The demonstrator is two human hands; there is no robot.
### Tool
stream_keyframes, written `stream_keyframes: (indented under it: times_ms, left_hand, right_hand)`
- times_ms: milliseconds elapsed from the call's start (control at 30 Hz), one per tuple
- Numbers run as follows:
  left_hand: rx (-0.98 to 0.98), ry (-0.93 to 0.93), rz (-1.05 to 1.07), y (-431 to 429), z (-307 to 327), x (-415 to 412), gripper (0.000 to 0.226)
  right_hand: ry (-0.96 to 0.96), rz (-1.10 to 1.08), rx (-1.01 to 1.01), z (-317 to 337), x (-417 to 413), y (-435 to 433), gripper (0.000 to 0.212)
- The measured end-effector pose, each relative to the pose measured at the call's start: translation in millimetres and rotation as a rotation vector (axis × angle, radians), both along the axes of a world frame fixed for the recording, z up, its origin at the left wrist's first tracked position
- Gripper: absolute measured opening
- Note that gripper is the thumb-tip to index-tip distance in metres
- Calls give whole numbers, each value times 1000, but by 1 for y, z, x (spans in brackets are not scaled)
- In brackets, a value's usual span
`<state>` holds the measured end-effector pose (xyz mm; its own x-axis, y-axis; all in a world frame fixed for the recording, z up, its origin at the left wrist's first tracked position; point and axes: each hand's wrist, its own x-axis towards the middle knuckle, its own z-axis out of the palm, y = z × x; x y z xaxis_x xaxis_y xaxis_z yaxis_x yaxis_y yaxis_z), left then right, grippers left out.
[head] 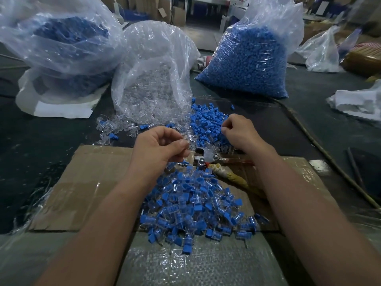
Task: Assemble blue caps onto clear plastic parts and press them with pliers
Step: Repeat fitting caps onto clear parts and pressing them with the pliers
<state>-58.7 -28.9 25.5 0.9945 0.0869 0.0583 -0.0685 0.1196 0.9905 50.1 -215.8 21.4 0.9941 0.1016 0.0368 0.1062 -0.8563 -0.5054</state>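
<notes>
My left hand (pixel 162 147) pinches a clear plastic part (pixel 190 140) between thumb and fingers, above the pliers. My right hand (pixel 239 131) has its fingers curled down into the loose pile of blue caps (pixel 206 122); whether a cap is between them is hidden. The pliers (pixel 206 157) lie on the cardboard sheet (pixel 86 182) between my hands, their wrapped handles running toward the lower right. A heap of assembled clear parts with blue caps (pixel 195 205) lies on the cardboard between my forearms.
An open bag of clear parts (pixel 152 79) stands behind the piles, spilling loose ones (pixel 115 126). A full bag of blue caps (pixel 251 58) stands at the back right, and another bag with blue pieces (pixel 61 38) at the back left. More plastic bags (pixel 358 102) lie far right.
</notes>
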Motion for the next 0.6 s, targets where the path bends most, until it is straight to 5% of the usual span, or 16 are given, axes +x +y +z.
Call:
stream_keyframes:
  times_ms: [367, 600]
  left_hand:
    - [31, 8, -23, -3, 2, -2, 13]
    - [15, 19, -33, -5, 3, -3, 13]
  right_hand:
    - [-98, 227, 589, 21, -73, 14, 34]
    - [-209, 348, 602, 10, -89, 30, 37]
